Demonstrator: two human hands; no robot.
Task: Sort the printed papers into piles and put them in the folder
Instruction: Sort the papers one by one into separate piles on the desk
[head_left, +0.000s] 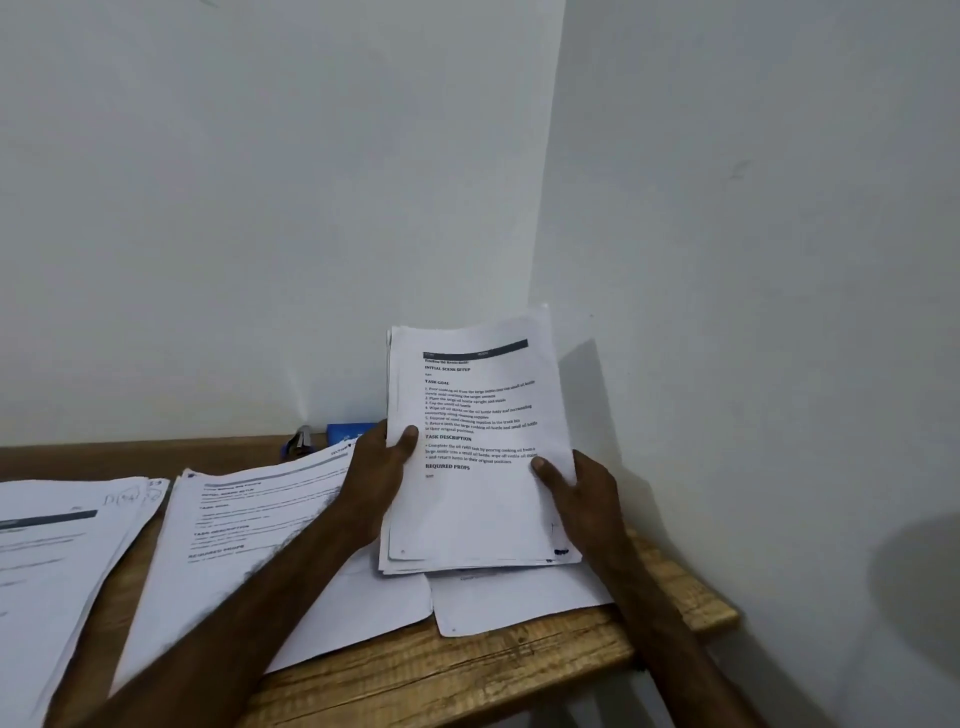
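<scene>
A stack of printed papers (475, 499) stands nearly upright in both my hands above the right part of the wooden table (467, 670). My left hand (376, 478) grips its left edge, thumb on the front page. My right hand (582, 493) grips the right edge, thumb over the text. The top page shows black headings and a dark bar. A second pile of printed pages (249, 540) lies flat in the table's middle, partly under my left forearm. A third pile (57, 540) lies at the far left. No folder is recognisable.
A loose white sheet (519, 597) lies under the held stack near the table's right end. A blue object (349, 431) and a small dark stapler-like item (300, 441) sit against the back wall. White walls meet in a corner just behind and to the right.
</scene>
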